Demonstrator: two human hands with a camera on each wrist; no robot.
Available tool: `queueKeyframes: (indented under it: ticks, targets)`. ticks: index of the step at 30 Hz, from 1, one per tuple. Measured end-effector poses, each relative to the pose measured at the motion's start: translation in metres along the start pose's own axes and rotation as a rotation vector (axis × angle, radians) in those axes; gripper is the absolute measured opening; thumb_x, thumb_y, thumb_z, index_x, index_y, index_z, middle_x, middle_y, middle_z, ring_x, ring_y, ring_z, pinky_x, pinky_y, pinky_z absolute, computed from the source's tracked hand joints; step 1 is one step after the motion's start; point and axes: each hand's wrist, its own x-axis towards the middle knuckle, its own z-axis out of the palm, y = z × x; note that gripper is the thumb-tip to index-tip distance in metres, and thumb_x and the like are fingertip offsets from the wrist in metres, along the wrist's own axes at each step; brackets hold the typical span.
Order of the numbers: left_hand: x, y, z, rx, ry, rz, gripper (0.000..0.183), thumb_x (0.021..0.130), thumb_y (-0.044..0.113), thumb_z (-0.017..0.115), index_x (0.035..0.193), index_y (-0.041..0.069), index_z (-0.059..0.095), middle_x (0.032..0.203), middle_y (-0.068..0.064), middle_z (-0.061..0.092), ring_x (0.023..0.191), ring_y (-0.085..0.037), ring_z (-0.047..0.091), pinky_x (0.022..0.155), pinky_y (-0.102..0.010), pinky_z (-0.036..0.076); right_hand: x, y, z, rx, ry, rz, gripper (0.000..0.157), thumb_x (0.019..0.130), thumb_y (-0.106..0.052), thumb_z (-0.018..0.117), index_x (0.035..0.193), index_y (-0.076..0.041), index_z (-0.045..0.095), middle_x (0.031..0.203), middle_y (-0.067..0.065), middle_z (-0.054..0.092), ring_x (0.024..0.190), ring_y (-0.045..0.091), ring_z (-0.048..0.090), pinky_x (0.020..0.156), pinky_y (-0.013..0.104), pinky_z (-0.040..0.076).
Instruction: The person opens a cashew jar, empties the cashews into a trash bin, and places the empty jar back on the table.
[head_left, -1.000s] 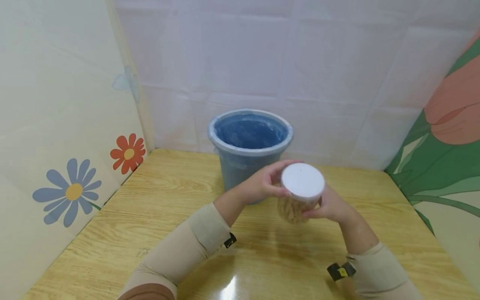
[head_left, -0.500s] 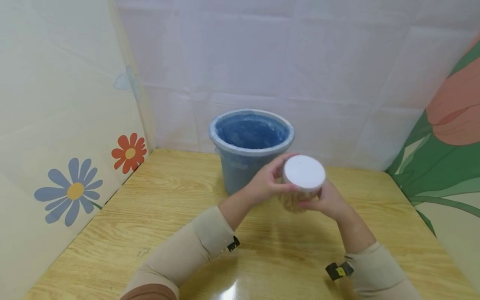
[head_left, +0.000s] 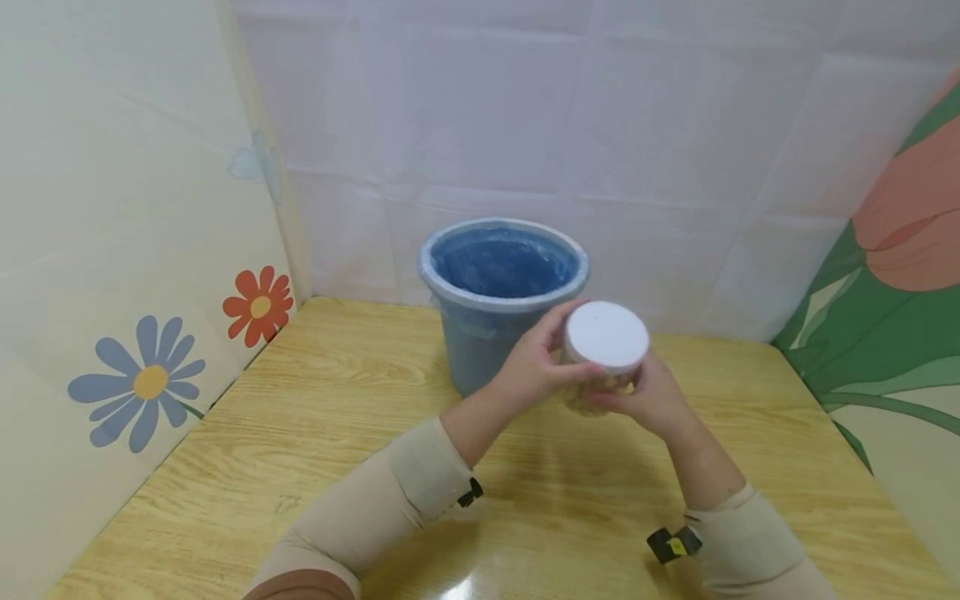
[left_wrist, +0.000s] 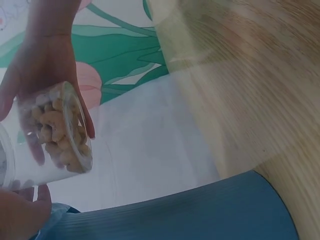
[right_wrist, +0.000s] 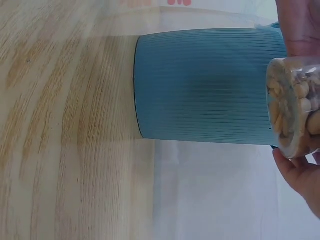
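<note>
A clear jar (left_wrist: 60, 130) with a white lid (head_left: 606, 335) is held up over the table between both hands. Tan, curved pieces that look like cashews (right_wrist: 303, 102) lie at its bottom. From the left, the left hand (head_left: 536, 358) grips the upper part, its thumb across the front just under the lid. My right hand (head_left: 656, 400) holds the right side lower down, thumb in front. The jar hides most of the right fingers in the head view. Behind the jar and to its left stands a blue bucket (head_left: 480, 342).
The wooden table (head_left: 337, 392) runs back to a white sheet (head_left: 675, 167). Flower-printed panels border both sides. The bucket's open rim (head_left: 504, 305) rises close to the left hand, and a black wrist strap (head_left: 675, 544) sits at the right cuff.
Both hands have lifted the jar slightly up and away in the head view. The left thumb has shifted a little right across its front. The bucket stays in place.
</note>
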Motion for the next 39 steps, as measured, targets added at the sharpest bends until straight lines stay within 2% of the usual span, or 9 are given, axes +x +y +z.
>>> queueKeyframes:
  ticks: [4, 8, 12, 16, 20, 23, 26, 33, 39]
  targets:
    - [0.002, -0.002, -0.005, -0.069, -0.068, 0.021, 0.081, 0.072, 0.012, 0.077, 0.140, 0.025, 0.034, 0.136, 0.002, 0.046, 0.118, -0.016, 0.048, 0.104, -0.043, 0.030, 0.000, 0.000, -0.002, 0.025, -0.024, -0.006, 0.090, 0.064, 0.000, 0.079, 0.138, -0.005, 0.028, 0.137, 0.013, 0.037, 0.125, 0.030, 0.033, 0.101, 0.056, 0.029]
    - [0.004, -0.002, -0.011, -0.162, -0.159, 0.046, 0.078, 0.076, -0.001, 0.070, 0.142, 0.011, 0.029, 0.141, -0.008, 0.039, 0.123, -0.021, 0.045, 0.102, -0.036, 0.036, 0.000, 0.000, -0.007, 0.062, -0.060, -0.021, 0.091, 0.064, 0.004, 0.077, 0.139, -0.005, 0.027, 0.136, 0.012, 0.037, 0.125, 0.023, 0.034, 0.103, 0.055, 0.026]
    - [0.005, -0.001, -0.015, -0.241, -0.243, 0.085, 0.074, 0.078, -0.010, 0.062, 0.142, 0.004, 0.027, 0.143, -0.014, 0.035, 0.126, -0.023, 0.040, 0.101, -0.032, 0.036, -0.002, -0.002, -0.011, 0.085, -0.115, -0.073, 0.093, 0.061, 0.009, 0.076, 0.139, -0.002, 0.025, 0.134, 0.011, 0.038, 0.121, 0.015, 0.038, 0.103, 0.041, 0.032]
    - [0.004, -0.003, -0.020, -0.334, -0.326, 0.134, 0.072, 0.079, -0.014, 0.058, 0.142, 0.001, 0.026, 0.141, -0.018, 0.035, 0.125, -0.024, 0.041, 0.101, -0.034, 0.038, -0.003, -0.002, -0.013, 0.093, -0.179, -0.134, 0.092, 0.060, 0.011, 0.075, 0.136, 0.004, 0.025, 0.130, 0.006, 0.041, 0.117, 0.011, 0.042, 0.097, 0.023, 0.037]
    - [0.005, -0.007, -0.023, -0.372, -0.385, 0.174, 0.070, 0.082, 0.008, 0.066, 0.141, 0.000, 0.028, 0.140, -0.018, 0.036, 0.123, -0.023, 0.042, 0.100, -0.036, 0.038, -0.003, -0.002, -0.015, 0.112, -0.262, -0.163, 0.092, 0.060, 0.009, 0.075, 0.136, 0.004, 0.024, 0.131, 0.003, 0.041, 0.117, 0.012, 0.042, 0.096, 0.024, 0.039]
    - [0.005, -0.009, -0.025, -0.355, -0.414, 0.187, 0.081, 0.077, 0.034, 0.071, 0.140, 0.001, 0.031, 0.138, -0.017, 0.039, 0.121, -0.022, 0.044, 0.100, -0.037, 0.039, -0.003, -0.002, -0.016, 0.139, -0.322, -0.179, 0.092, 0.060, 0.007, 0.075, 0.137, 0.002, 0.025, 0.131, 0.004, 0.041, 0.118, 0.015, 0.042, 0.097, 0.027, 0.039]
    - [0.005, -0.009, -0.025, -0.331, -0.439, 0.187, 0.091, 0.071, 0.046, 0.072, 0.140, 0.002, 0.032, 0.136, -0.017, 0.040, 0.120, -0.021, 0.045, 0.100, -0.038, 0.039, -0.003, -0.002, -0.016, 0.155, -0.367, -0.187, 0.090, 0.059, 0.003, 0.076, 0.135, 0.002, 0.028, 0.130, 0.003, 0.042, 0.117, 0.015, 0.042, 0.097, 0.028, 0.038]
    - [0.004, -0.011, -0.025, -0.345, -0.487, 0.174, 0.094, 0.071, 0.045, 0.073, 0.142, 0.003, 0.027, 0.135, -0.019, 0.039, 0.120, -0.020, 0.045, 0.099, -0.038, 0.039, -0.002, -0.001, -0.015, 0.161, -0.413, -0.226, 0.087, 0.061, 0.000, 0.076, 0.135, 0.001, 0.029, 0.129, 0.005, 0.043, 0.117, 0.017, 0.043, 0.099, 0.030, 0.038]
    - [0.005, -0.011, -0.022, -0.357, -0.453, 0.185, 0.092, 0.072, 0.040, 0.074, 0.142, 0.004, 0.027, 0.134, -0.020, 0.040, 0.118, -0.020, 0.045, 0.099, -0.038, 0.040, -0.001, -0.001, -0.015, 0.166, -0.379, -0.193, 0.088, 0.062, 0.005, 0.074, 0.136, 0.001, 0.027, 0.130, 0.006, 0.042, 0.119, 0.018, 0.042, 0.099, 0.029, 0.038]
